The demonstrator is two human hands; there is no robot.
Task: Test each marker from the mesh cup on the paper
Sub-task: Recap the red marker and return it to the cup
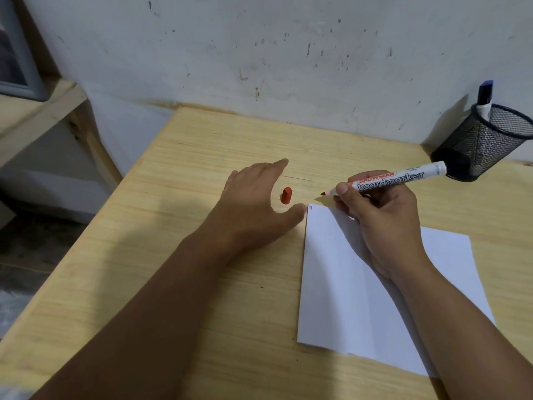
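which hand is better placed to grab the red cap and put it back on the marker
Left. The open left hand already hovers right beside the red cap, while the right hand is busy gripping the uncapped marker.

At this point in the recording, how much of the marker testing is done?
Done: two short strokes, one dark and one red, sit at the paper's top corner. In hand: the right hand holds the uncapped red marker; the left hand reaches for its cap. Left: recapping, plus possibly the marker in the mesh cup.
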